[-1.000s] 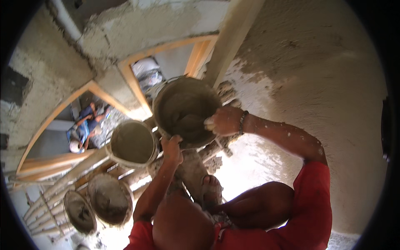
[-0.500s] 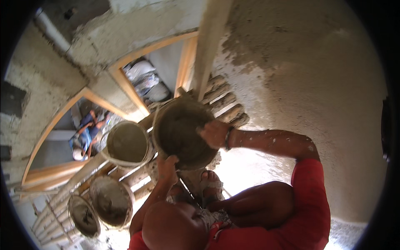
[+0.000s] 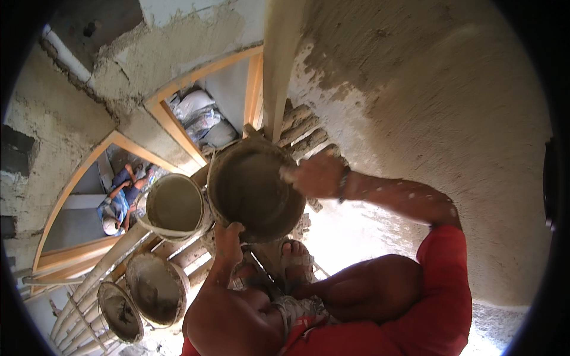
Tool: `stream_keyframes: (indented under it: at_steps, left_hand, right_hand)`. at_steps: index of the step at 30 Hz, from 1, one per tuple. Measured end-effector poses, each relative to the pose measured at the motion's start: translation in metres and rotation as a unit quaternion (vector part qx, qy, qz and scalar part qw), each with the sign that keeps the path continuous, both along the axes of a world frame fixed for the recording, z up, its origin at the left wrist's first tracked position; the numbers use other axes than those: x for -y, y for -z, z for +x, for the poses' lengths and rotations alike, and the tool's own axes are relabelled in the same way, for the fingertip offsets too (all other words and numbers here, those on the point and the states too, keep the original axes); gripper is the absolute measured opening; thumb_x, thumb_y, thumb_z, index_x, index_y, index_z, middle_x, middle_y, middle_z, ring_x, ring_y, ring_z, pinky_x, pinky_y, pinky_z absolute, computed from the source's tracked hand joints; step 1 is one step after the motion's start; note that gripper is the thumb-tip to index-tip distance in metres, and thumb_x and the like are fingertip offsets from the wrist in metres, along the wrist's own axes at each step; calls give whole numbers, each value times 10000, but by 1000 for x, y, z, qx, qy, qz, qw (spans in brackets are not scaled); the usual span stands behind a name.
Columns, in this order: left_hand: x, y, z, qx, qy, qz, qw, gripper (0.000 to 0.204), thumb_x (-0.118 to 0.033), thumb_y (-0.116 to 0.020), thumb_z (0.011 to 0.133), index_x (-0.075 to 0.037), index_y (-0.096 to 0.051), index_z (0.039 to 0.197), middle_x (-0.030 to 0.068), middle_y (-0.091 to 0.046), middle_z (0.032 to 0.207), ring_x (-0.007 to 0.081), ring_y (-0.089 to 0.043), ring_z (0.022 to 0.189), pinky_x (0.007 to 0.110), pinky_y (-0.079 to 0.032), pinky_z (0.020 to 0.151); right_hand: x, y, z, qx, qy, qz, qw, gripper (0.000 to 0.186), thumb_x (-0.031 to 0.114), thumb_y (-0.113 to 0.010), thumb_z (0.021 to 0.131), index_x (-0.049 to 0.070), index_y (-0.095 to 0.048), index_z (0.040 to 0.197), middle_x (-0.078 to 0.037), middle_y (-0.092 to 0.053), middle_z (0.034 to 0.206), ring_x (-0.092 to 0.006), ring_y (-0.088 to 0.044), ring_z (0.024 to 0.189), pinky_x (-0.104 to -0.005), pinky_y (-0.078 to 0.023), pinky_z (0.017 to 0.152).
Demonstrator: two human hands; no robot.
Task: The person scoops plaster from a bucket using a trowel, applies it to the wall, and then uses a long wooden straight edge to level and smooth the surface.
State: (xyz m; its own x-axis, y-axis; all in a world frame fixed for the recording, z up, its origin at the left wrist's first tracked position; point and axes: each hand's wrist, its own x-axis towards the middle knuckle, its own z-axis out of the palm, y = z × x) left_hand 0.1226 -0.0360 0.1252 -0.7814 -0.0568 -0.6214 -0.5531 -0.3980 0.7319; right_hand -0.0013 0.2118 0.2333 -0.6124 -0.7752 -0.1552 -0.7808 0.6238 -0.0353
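A round bucket (image 3: 219, 175), its walls caked in grey, stands in front of me, tilted so that I see into it. Wet grey mortar (image 3: 252, 193) coats its inside. On the near left rim, my left hand (image 3: 228, 240) is closed, thumb toward the inside. My right hand (image 3: 317, 175) is at the right rim, fingers bent together over the bucket's mouth. Whether anything is in those fingers is hidden and slightly blurred. Left of this bucket, almost touching it, stands a second bucket (image 3: 151, 228) filled with smooth grey mortar (image 3: 175, 202).
Two more mortar-smeared buckets, a larger one (image 3: 181, 273) and a smaller one (image 3: 102, 308), stand lower left on gapped poles (image 3: 127, 243). A plastered wall (image 3: 427, 130) rises on the right, a post (image 3: 279, 71) ahead. Beyond a wooden-framed opening, another person (image 3: 122, 199) is below.
My right hand has drawn back from inside the bucket toward its right rim. My left hand keeps its hold on the near rim. The view has shifted slightly.
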Motion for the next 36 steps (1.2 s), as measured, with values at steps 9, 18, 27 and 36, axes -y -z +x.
stream_keyframes:
  at_steps: [9, 18, 27, 36]
  left_hand:
    - [-14, 5, 0, -31, -23, 19, 999, 416, -7, -534, 704, 12, -532, 1120, 90, -589, 914, 194, -582, 741, 324, -503, 610]
    - [-13, 1, -1, 9, 12, -33, 999, 369, -26, -524, 704, 14, -558, 1069, 79, -587, 873, 184, -579, 698, 326, -500, 604]
    - [-14, 9, -4, 5, -15, 30, 999, 388, -1, -536, 693, 24, -562, 1079, 69, -599, 885, 175, -576, 738, 303, -485, 639]
    - [-5, 6, 2, 17, -9, 4, 1000, 405, 27, -531, 691, 38, -565, 1094, 85, -609, 908, 177, -584, 760, 317, -495, 653]
  right_hand:
    - [9, 35, 32, 190, 58, 110, 974, 268, 184, -513, 887, 23, -597, 1085, -184, -656, 688, -349, -681, 673, -459, -552, 593]
    - [7, 10, 33, 226, 54, 87, 969, 191, 212, -519, 897, 95, -631, 1000, -136, -633, 623, -310, -674, 635, -444, -530, 547]
    - [-1, 21, 9, 67, 69, 54, 994, 235, 127, -523, 853, 4, -618, 1029, -164, -662, 728, -313, -684, 714, -419, -545, 599]
    - [12, -16, 34, 248, 16, 84, 965, 220, 167, -518, 861, 84, -631, 1031, -146, -668, 704, -287, -694, 709, -449, -548, 617]
